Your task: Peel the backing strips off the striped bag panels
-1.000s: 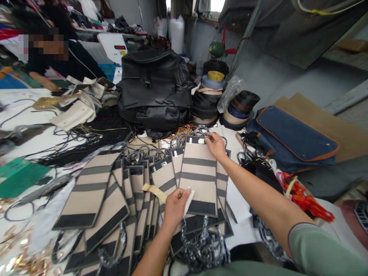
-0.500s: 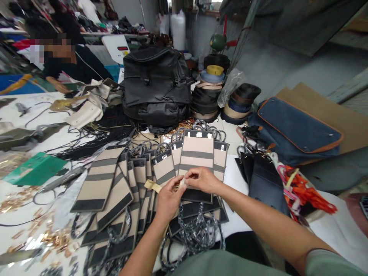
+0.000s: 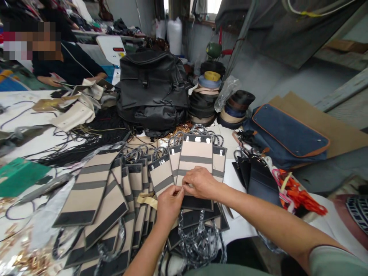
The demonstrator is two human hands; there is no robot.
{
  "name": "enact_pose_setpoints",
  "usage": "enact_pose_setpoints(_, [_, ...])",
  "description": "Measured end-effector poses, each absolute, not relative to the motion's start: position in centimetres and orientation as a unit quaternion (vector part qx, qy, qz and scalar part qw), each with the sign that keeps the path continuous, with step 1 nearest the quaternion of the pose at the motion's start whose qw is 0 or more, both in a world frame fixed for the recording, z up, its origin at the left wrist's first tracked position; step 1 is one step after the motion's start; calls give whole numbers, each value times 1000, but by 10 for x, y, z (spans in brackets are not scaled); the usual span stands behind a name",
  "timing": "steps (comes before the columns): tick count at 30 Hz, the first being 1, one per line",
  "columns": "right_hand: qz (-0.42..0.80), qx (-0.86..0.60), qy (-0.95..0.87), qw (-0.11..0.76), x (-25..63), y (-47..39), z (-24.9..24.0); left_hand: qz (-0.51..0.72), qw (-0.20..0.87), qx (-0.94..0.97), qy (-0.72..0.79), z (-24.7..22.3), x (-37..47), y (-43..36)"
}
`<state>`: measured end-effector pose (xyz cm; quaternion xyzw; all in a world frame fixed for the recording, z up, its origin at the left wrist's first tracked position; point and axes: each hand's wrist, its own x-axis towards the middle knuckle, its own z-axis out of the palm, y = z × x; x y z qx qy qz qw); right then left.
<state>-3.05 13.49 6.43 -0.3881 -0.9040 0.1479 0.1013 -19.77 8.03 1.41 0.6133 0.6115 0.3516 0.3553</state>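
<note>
My left hand (image 3: 169, 201) and my right hand (image 3: 199, 183) meet at the fingertips over a beige-and-black striped panel (image 3: 196, 153). The fingers of my left hand are pinched, with a pale yellow tape (image 3: 147, 200) trailing out to its left. My right hand is pinched against the left fingertips; whatever sits between them is too small to make out. More striped panels (image 3: 83, 188) lie overlapped to the left, and plastic-wrapped looped handles (image 3: 199, 241) lie below my hands.
Behind stand a black backpack (image 3: 152, 88) and stacked webbing rolls (image 3: 211, 82). A blue bag (image 3: 290, 128) and dark pieces (image 3: 263, 178) lie right. Gold metal parts (image 3: 31, 255) and a green piece (image 3: 21, 176) lie left. A person (image 3: 73, 63) sits at the upper left.
The view has shifted a little. My fingertips have come closer together and lower over the panel. The pale piece that showed between them is now hidden.
</note>
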Motion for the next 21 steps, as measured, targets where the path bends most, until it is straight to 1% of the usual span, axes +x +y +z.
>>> enact_pose_setpoints(3, [153,-421,-886,115,-34,145,47,384,315,633,594,8,-201,84])
enact_pose_setpoints(4, [165,-449,-868,131,-33,152,41,393,309,642,582,4,-201,84])
enact_pose_setpoints(6, [212,-527,-801,190,-28,173,30,399,323,657,553,-5,-199,81])
enact_pose_setpoints(9, [276,-615,-670,311,-19,225,20,385,422,616,543,-25,-192,77])
enact_pose_setpoints(11, [277,-637,-624,357,-15,264,16,378,504,538,561,-40,-187,76])
enact_pose_setpoints(12, [272,-647,-614,360,-15,281,15,379,535,497,569,-47,-186,76])
enact_pose_setpoints(14, [260,-678,-600,336,-17,307,12,385,571,443,575,-56,-185,79])
enact_pose_setpoints(18, [200,-750,-583,241,-29,322,2,391,588,419,571,-61,-187,82])
enact_pose_setpoints(21, [153,-776,-577,203,-35,319,-6,388,585,422,573,-62,-187,81])
